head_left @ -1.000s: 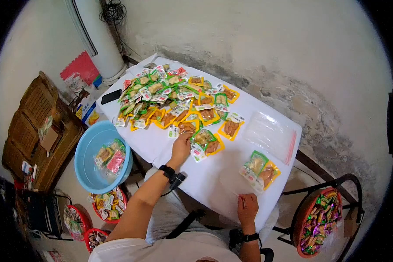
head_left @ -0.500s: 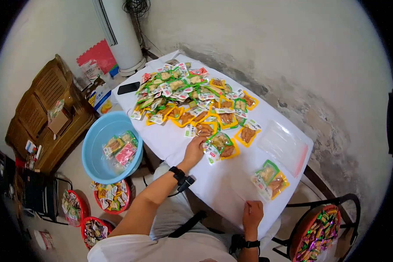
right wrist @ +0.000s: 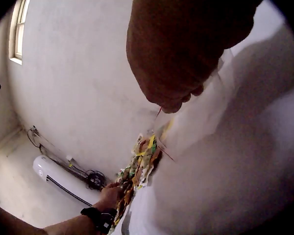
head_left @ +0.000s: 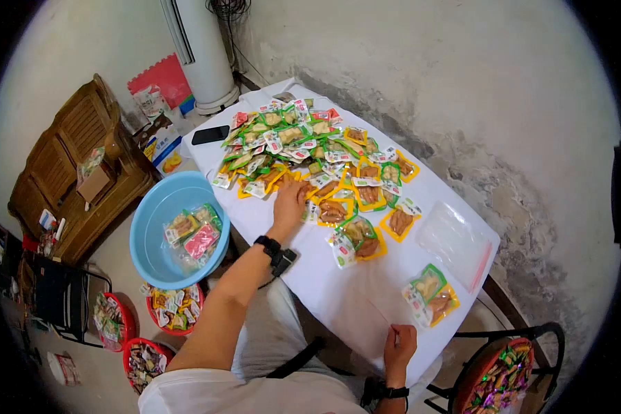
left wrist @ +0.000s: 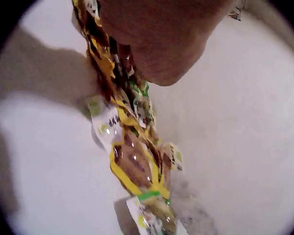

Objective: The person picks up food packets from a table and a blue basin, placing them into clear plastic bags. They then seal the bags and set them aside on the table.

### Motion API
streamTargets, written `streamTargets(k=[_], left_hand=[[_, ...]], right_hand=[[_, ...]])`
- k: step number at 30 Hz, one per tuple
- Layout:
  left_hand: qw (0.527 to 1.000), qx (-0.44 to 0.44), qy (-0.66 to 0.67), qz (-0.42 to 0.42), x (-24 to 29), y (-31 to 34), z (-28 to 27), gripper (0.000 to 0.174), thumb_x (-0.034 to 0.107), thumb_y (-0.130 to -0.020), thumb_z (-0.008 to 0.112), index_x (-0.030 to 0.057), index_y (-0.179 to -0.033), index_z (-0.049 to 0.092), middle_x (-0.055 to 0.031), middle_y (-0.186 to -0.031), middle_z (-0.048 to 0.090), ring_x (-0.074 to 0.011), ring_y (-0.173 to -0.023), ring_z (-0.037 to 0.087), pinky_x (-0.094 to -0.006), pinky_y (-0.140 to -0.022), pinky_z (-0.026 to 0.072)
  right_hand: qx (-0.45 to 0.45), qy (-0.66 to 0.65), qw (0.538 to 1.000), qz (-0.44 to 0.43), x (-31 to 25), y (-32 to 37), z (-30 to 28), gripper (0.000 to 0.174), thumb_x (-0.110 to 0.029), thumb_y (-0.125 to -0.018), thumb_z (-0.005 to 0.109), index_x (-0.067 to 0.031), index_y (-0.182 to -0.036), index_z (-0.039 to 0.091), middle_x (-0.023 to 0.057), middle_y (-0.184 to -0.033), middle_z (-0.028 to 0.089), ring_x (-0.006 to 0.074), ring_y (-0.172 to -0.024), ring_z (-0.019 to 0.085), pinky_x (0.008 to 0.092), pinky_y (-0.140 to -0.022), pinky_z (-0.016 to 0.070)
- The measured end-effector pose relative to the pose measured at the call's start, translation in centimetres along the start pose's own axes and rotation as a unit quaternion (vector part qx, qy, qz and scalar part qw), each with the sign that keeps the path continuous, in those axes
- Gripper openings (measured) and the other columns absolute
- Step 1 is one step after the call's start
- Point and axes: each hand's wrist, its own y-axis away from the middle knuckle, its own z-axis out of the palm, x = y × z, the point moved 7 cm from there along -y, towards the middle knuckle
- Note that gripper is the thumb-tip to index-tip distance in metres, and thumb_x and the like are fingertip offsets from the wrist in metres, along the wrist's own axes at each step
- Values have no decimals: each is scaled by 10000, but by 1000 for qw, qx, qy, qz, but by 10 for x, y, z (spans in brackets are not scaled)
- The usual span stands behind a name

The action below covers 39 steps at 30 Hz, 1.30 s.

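Note:
My left hand (head_left: pixel 288 209) reaches to the near edge of a heap of sealed snack packets (head_left: pixel 283 134), its fingertips among yellow-edged ones. Those fingertips are hidden in the left wrist view, and I cannot tell whether they grip a packet. To their right, a green-edged packet (head_left: pixel 357 231) overlaps a yellow-edged packet (head_left: pixel 371 250). At the table's front edge my right hand (head_left: pixel 399 347) pinches a clear plastic bag (right wrist: pixel 206 115) with a thin red line along its mouth. Just beyond it lies a clear bag (head_left: pixel 421 314) with a green-edged and a yellow-edged packet.
Flat clear bags (head_left: pixel 455 238) with a red strip lie at the table's right end. A phone (head_left: pixel 210 134) is beside the heap. Left of the table stands a blue basin (head_left: pixel 141 238) with filled bags, above red baskets (head_left: pixel 201 303). A round basket of wrapped sweets (head_left: pixel 500 376) is at right.
My left hand has moved from beside the paired green and yellow packets, up and left to the heap's near edge. The right hand stays near the front edge. The head view has shifted.

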Motion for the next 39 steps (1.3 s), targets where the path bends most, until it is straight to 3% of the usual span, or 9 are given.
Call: streamTargets(k=[4, 6, 9, 13, 17, 22, 29, 35, 39], left_hand=[[996, -13, -80, 46, -13, -33, 3, 213, 72, -813, 593, 54, -1022, 629, -163, -1232, 520, -352, -1130, 468, -433, -918, 407], [974, -78, -175, 117, -7, -46, 15, 286, 136, -822, 598, 63, -1099, 602, -181, -1416, 348, -392, -1266, 349, -475, -1024, 334], [929, -160, -308, 131, -26, -64, 41, 290, 150, -837, 575, 43, -1105, 599, -183, -1437, 310, -410, -1298, 309, -514, -1038, 309], [913, -273, -298, 58, -47, -78, 62, 363, 89, -836, 569, 48, -1197, 567, -165, -1452, 300, -389, -1345, 245, -502, -1039, 336], [938, -241, -233, 88, -53, -85, 57, 438, -13, -793, 577, 2, -1227, 518, -149, -1412, 363, -353, -1267, 377, -403, -966, 441], [982, -110, -145, 45, -40, -98, 17, 459, -48, -765, 581, -32, -1219, 518, -196, -1223, 528, -359, -1108, 518, -407, -950, 448], [948, -148, -262, 105, -45, -99, 30, 437, -25, -755, 611, 16, -1187, 560, -165, -1278, 455, -327, -1233, 410, -385, -968, 438], [925, -146, -316, 152, -65, -99, 35, 210, 5, -747, 627, 33, -953, 655, -112, -1207, 470, -318, -1169, 433, -392, -972, 431], [914, -172, -333, 153, -71, -102, 44, 75, 42, -768, 611, 30, -794, 680, -77, -1114, 523, -276, -1051, 516, -370, -816, 509]], right_hand=[[7, -1, 1000, -3, 2, 1, 3, 80, -8, -732, 660, -13, -787, 603, 138, -764, 572, 321, -748, 558, 395, -651, 457], [7, -4, 1000, -1, 6, 2, 5, 79, -8, -729, 658, -15, -785, 603, 139, -765, 571, 323, -749, 558, 397, -651, 457], [1, -3, 1000, -3, 6, 0, 4, 80, -8, -725, 656, -21, -785, 605, 138, -763, 570, 325, -751, 557, 402, -655, 458], [0, -12, 1000, 11, 2, 0, 0, 88, -14, -716, 657, -33, -787, 609, 133, -759, 570, 326, -755, 557, 403, -659, 459], [3, -12, 1000, 12, 4, 1, -3, 96, -20, -713, 662, -39, -792, 611, 129, -766, 572, 324, -761, 556, 400, -660, 460], [-6, 28, 1000, -12, -1, 2, -4, 98, -30, -720, 669, -47, -799, 612, 121, -777, 577, 319, -769, 558, 405, -666, 464], [-10, 19, 1000, 7, -1, 1, -1, 107, -38, -723, 675, -50, -805, 608, 125, -775, 581, 324, -773, 560, 408, -663, 463], [-36, 28, 999, 14, 1, -2, 8, 107, -35, -720, 676, -45, -813, 625, 125, -786, 596, 328, -756, 559, 404, -667, 462], [-32, -3, 999, 31, 9, 2, 10, 112, -8, -710, 660, -28, -815, 627, 140, -782, 594, 327, -750, 558, 408, -667, 461]])
